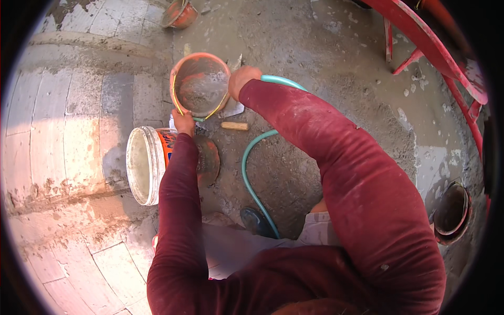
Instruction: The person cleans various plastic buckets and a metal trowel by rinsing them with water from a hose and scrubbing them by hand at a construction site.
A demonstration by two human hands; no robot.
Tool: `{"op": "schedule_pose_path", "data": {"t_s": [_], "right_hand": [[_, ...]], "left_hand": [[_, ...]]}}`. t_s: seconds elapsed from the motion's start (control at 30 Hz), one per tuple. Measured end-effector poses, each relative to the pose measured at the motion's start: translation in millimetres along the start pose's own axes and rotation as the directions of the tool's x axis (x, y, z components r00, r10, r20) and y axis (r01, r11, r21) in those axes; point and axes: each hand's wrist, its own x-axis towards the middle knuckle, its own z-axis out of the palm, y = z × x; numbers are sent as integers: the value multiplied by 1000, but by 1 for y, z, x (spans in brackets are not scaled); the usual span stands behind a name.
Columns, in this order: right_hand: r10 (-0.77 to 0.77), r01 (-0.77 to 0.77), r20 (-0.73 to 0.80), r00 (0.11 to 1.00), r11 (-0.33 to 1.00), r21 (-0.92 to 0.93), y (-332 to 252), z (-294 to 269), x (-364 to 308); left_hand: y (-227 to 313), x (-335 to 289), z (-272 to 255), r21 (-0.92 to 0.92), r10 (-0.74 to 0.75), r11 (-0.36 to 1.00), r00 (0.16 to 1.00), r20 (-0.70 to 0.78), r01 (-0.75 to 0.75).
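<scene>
An orange bucket [175, 79] stands ahead of me, with murky grey water or slurry inside and a yellow wire handle lying along its near side. My left hand [184, 123] is closed on that handle at the near left of the rim. By the right side of the rim, my right hand [244, 81] is closed around a teal hose [283, 81]. The hose passes behind my right forearm and loops back toward my feet; its end is hidden. Just below the bucket lies a trowel, its wooden handle [234, 126] bare and its metal blade [234, 109] partly covered by the bucket.
A white and orange pail [155, 165] lies tipped on its side beside my left forearm. Another small bucket [181, 14] is at the far left. Red metal framework [441, 47] rises at the right, above a dark bucket [451, 212]. Wet cement covers the ground, with paving [52, 136] at left.
</scene>
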Motion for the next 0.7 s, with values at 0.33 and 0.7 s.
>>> {"op": "schedule_pose_path", "data": {"t_s": [0.33,0.7], "right_hand": [[-110,107,83,991,993,39,23,-10,-5],[14,-13,-14,1000,997,72,21,-3,5]], "left_hand": [[86,38,4,392,484,815,873,-58,-426],[139,-3,27,556,811,401,565,154,-728]]}}
